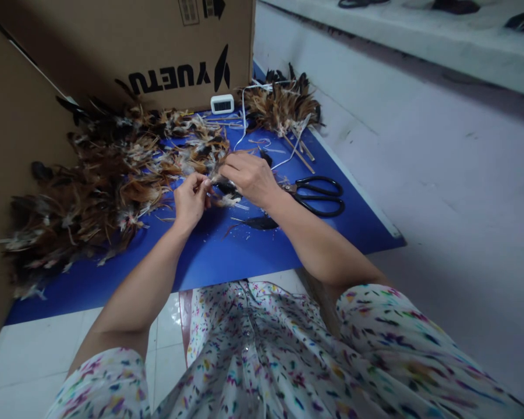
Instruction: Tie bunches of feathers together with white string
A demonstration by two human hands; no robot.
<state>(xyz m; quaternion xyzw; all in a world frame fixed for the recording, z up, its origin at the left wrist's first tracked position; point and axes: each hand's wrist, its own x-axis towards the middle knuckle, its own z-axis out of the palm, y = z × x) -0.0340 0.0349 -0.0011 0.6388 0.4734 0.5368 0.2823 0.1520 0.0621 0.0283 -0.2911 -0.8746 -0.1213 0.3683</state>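
My left hand (191, 198) is closed in a pinch at the base of a small feather bunch (227, 200), over the middle of the blue tabletop (227, 250). Just to its right, my right hand (250, 176) is also closed, its fingertips on wispy feathers at the same spot; the exact grip is partly hidden. Black-handled scissors (321, 195) lie right of my right hand, their blades hidden behind my wrist. A loose dark feather (260, 223) rests on the table below my hands.
A large heap of brown feathers (100, 192) covers the left side. Another feather bundle (283, 102) stands at the back right, near thin sticks (300, 154) and white string (243, 116). A small digital clock (222, 105) stands before a cardboard box (174, 52). A wall (454, 174) borders the right.
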